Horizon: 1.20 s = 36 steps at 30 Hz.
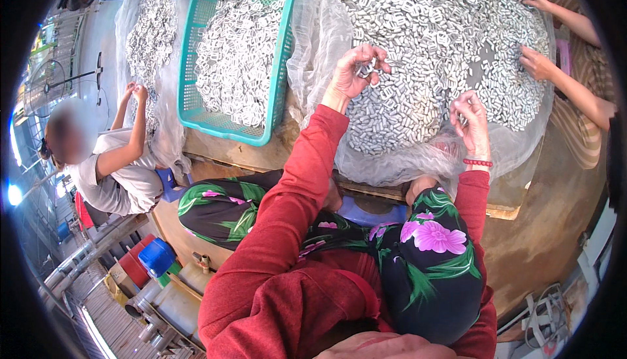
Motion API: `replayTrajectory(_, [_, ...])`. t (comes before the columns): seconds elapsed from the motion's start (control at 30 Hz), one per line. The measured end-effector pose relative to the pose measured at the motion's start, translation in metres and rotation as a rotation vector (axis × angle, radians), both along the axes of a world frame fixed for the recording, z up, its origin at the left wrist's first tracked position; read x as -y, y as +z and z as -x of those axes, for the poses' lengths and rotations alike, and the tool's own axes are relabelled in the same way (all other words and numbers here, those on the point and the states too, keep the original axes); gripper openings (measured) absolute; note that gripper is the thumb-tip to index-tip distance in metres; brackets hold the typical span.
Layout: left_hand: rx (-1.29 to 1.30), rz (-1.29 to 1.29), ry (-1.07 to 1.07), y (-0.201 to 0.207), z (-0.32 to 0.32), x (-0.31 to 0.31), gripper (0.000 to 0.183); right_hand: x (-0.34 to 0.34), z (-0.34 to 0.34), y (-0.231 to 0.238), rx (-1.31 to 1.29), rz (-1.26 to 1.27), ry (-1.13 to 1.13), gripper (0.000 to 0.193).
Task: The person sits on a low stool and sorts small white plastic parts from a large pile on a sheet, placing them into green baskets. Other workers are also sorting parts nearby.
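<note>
My left hand [356, 75] is raised over the near left edge of a wide heap of small grey metal pieces [398, 104]. Its fingers are curled around a few silvery slotted buckles [367, 68]. To the right, my right hand [470, 123] hovers above the heap's near edge with its fingers bent inward. Whatever those fingers may hold is too small to make out. Slotted buckles and short, peg-like pieces make up the heap, which lies on a sheet of pale translucent netting [372, 170].
A teal plastic basket [282, 78] full of similar slotted buckles stands left of the heap. Across on the right, a co-worker's hands [537, 64] touch the heap. Another person [124, 156] sits at a second pile [151, 36] on the left. Below them are containers, including a blue one [157, 256].
</note>
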<state>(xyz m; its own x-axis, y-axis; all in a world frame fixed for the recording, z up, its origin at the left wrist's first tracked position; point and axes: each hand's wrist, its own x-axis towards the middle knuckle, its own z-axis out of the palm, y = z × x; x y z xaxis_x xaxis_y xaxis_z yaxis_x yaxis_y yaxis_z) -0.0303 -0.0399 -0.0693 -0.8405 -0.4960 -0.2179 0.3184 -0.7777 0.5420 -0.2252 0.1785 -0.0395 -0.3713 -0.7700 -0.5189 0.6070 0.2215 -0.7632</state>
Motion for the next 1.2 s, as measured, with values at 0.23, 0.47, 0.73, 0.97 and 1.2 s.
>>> replayTrajectory(0.23, [0.638,0.994,-0.422,-0.018,0.005,-0.003,0.028,-0.028,-0.02,-0.067,-0.996,-0.402,0.477,0.021])
replayTrajectory(0.47, [1.091,1.616,-0.537,-0.042,-0.003,-0.043,0.037,-0.009,-0.006,-0.047,-0.673,-0.337,0.152,0.019])
replayTrajectory(0.73, [0.475,0.418,-0.342,0.006,0.0,-0.011,0.013,-0.02,-0.027,-0.06,-1.045,-0.536,0.506,0.028])
replayTrajectory(0.97, [0.338,0.188,-0.553,0.013,-0.013,-0.013,0.037,-0.024,0.001,-0.055,-0.317,-0.26,0.244,0.011])
replayTrajectory(1.2, [0.809,1.495,-0.508,-0.047,-0.015,-0.042,0.029,-0.001,0.013,-0.034,0.173,0.058,-0.243,0.011])
